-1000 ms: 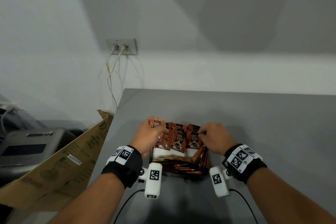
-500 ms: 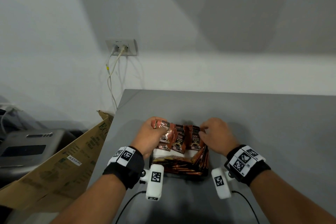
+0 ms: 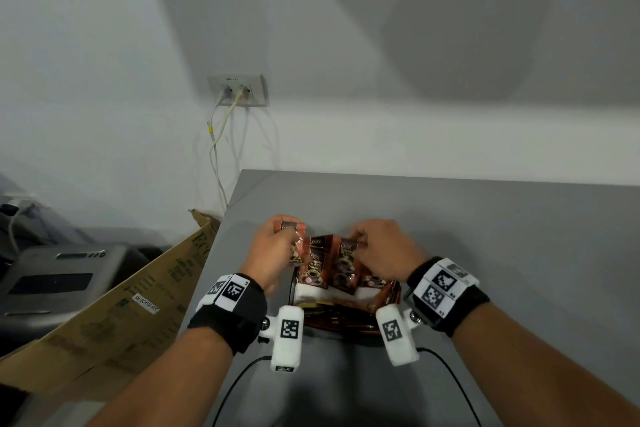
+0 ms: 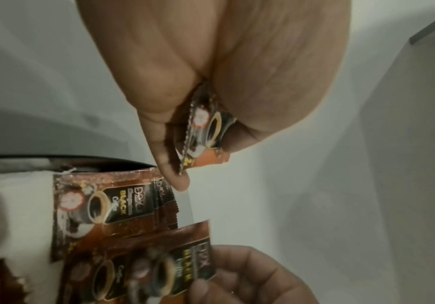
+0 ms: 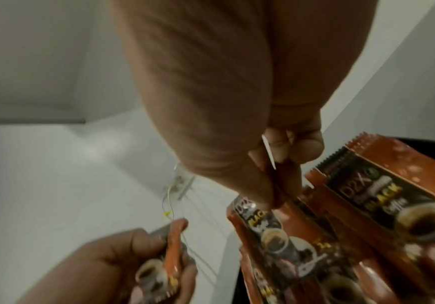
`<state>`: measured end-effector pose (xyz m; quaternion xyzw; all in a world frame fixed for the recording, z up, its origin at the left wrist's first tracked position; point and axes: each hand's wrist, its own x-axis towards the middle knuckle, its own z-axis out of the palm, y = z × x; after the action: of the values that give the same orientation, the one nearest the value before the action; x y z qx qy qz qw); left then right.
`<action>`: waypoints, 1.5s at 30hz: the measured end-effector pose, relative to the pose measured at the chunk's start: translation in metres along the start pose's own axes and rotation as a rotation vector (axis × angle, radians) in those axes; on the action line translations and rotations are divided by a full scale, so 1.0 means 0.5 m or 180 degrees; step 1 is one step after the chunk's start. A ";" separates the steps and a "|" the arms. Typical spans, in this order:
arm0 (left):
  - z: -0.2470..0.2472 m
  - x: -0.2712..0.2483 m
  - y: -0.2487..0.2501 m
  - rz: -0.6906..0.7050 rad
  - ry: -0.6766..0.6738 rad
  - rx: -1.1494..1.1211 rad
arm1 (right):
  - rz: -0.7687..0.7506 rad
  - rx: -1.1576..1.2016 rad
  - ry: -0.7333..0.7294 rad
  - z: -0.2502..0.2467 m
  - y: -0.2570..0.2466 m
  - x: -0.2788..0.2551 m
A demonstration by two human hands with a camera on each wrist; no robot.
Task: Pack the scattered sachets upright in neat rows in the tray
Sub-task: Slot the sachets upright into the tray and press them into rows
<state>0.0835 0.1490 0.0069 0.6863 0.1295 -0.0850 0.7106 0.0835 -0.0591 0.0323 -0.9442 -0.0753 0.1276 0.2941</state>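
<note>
A dark tray (image 3: 346, 326) sits on the grey table near me, holding brown coffee sachets (image 3: 317, 265) that stand upright in a row at its far side and several more lying flat at its near side. My left hand (image 3: 273, 250) grips one or two sachets (image 4: 206, 131) lifted just above the row's left end. My right hand (image 3: 379, 253) pinches the top edge of a standing sachet (image 5: 271, 232) at the row's right end. White padding (image 3: 311, 291) shows in the tray.
The grey table (image 3: 485, 236) stretches right and far. Its left edge runs close to the tray; a cardboard box (image 3: 121, 315) and a grey machine (image 3: 52, 284) stand below it. A wall socket (image 3: 239, 90) with cables hangs behind. Black cables (image 3: 242, 381) trail toward me.
My left hand has lifted its sachets slightly up and left, off the row's end. My right hand has shifted a little left along the sachet tops.
</note>
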 end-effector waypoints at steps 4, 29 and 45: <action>-0.009 -0.004 -0.009 0.0051 0.0007 0.0119 | -0.0129 -0.0737 -0.0281 0.050 -0.004 0.005; -0.005 0.049 -0.028 0.1097 -0.0765 0.3505 | -0.0156 -0.0716 0.0439 -0.015 0.044 -0.028; -0.027 0.022 -0.056 0.1656 -0.0555 0.3530 | -0.0590 -0.0636 -0.0847 -0.031 0.118 -0.108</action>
<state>0.0847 0.1618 -0.0232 0.9531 -0.1641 -0.0193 0.2535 0.0405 -0.1273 0.0213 -0.9326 -0.2124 0.2156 0.1968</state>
